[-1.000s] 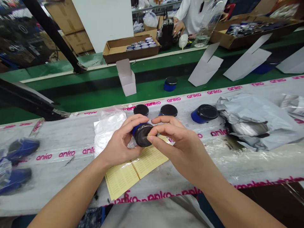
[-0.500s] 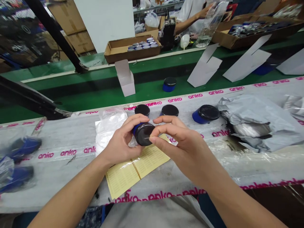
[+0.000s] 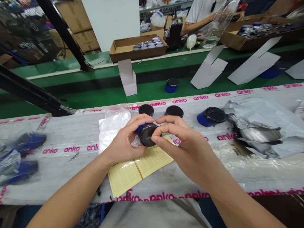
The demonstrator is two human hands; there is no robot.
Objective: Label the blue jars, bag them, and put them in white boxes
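My left hand (image 3: 129, 141) is wrapped round a blue round container with a black flat end (image 3: 147, 134), tilted so that the black face points toward me. My right hand (image 3: 182, 139) has thumb and index finger pinched together at the right side of that black face. A small pale mark shows by the fingertips; what they pinch is too small to make out. Beneath the hands lies a yellow sheet with printed rows (image 3: 152, 161). Clear plastic bags (image 3: 114, 122) lie to the left of it. Two similar containers stand just behind, one black-topped (image 3: 146, 110), the other partly hidden (image 3: 175, 110).
Another blue container (image 3: 211, 116) stands right, by a torn grey plastic bag (image 3: 258, 126). Bagged blue items (image 3: 29, 141) lie left. White open cartons (image 3: 128, 82) and a blue container (image 3: 172, 85) sit on the green surface. A co-worker's arm (image 3: 199, 25) is behind.
The view has shifted slightly, so things appear a little further right. Both hands keep nearly the same hold on the container. The co-worker's arm at the back has moved a little.
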